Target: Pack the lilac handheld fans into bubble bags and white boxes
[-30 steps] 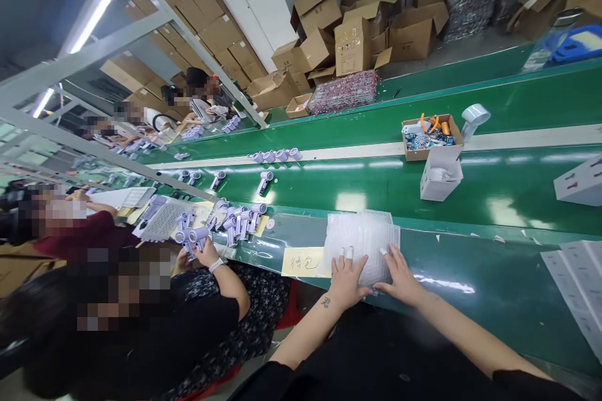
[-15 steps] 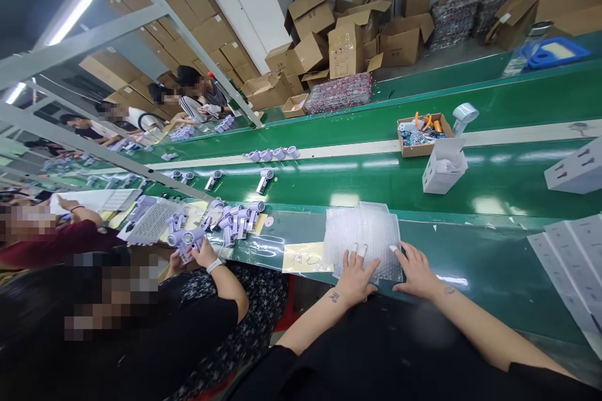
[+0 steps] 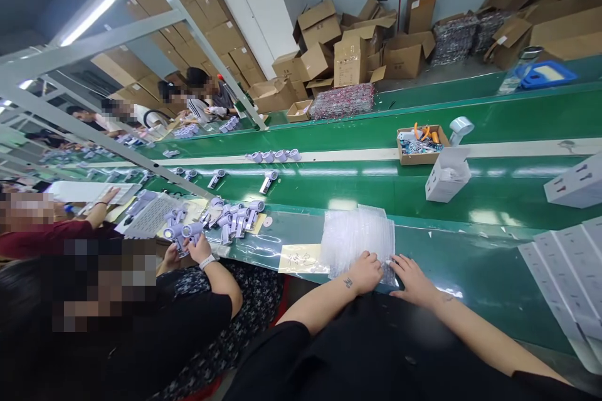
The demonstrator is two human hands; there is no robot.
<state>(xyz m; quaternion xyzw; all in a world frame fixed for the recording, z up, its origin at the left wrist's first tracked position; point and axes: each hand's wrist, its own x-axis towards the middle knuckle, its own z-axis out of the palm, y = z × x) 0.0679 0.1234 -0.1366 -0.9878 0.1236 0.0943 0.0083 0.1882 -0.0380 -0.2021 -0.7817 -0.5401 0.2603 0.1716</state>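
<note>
A stack of clear bubble-wrap bags (image 3: pixel 356 238) lies on the near ledge of the green conveyor. My left hand (image 3: pixel 364 272) rests on the stack's near edge with its fingers curled under, pinching the top bag. My right hand (image 3: pixel 412 279) lies just to the right at the stack's near right corner, fingers stretched out and touching the plastic. A yellow paper label (image 3: pixel 298 258) with handwriting is stuck to the ledge left of the stack.
A pile of lilac handheld fans (image 3: pixel 232 216) lies to the left, where a neighbouring person's hand (image 3: pixel 200 248) holds one. On the belt stand a white carton (image 3: pixel 446 177) and a small cardboard box of parts (image 3: pixel 416 144). Flat white cartons (image 3: pixel 567 276) lie at right.
My left hand has drawn back to the stack's near edge and its fingers have curled shut from lying flat. My right hand stays at the stack's right corner. The view has shifted slightly.
</note>
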